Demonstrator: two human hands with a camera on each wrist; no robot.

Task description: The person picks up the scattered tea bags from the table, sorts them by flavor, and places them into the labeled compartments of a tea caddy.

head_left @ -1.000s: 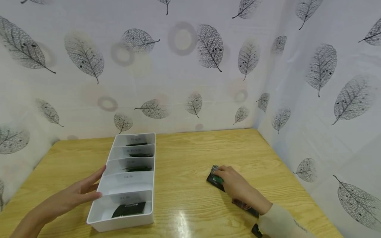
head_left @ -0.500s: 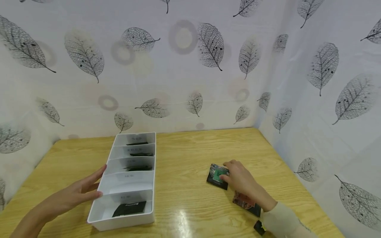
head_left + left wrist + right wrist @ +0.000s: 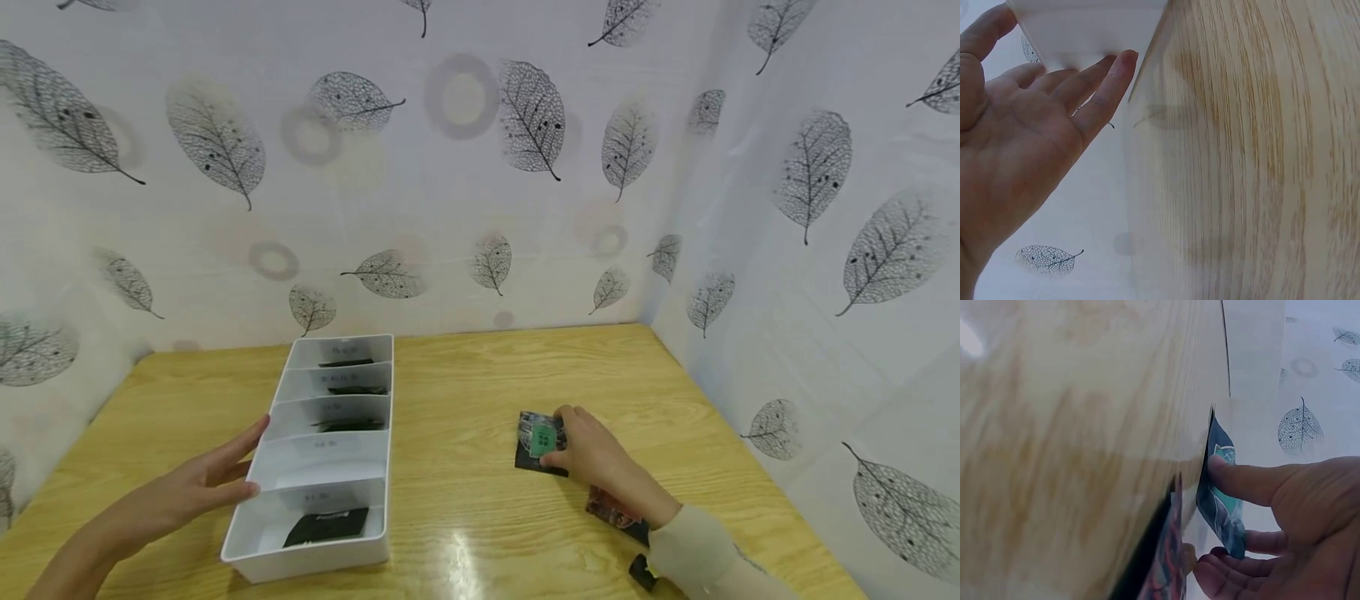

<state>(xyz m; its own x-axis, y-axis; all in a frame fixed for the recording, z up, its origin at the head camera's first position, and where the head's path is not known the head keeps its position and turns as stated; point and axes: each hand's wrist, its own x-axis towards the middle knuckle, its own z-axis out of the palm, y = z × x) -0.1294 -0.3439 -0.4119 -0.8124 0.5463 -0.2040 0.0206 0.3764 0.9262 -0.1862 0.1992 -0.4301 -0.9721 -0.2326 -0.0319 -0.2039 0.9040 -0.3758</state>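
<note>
In the head view my right hand (image 3: 596,450) holds a small black sachet with a green label (image 3: 542,440) at its right part, low over the table. The right wrist view has the thumb on the face of this sachet (image 3: 1225,494) and fingers at its far edge; it looks slightly bent. My left hand (image 3: 191,487) rests its fingertips and thumb against the left side of a long white divided box (image 3: 380,546). Seen from the left wrist, the left fingers (image 3: 1094,103) lie extended along the box wall.
A black sachet with a reddish label (image 3: 618,512) lies below the right wrist, and another dark packet (image 3: 642,572) lies partly under the sleeve. Black sachets (image 3: 327,527) lie in several box compartments. A leaf-print curtain (image 3: 450,208) borders the wooden table (image 3: 465,375).
My right hand first shifts right, uncovering the green-labelled sachet, then comes back left onto it; the sachet has turned and slid slightly left. My left hand and the box stay put.
</note>
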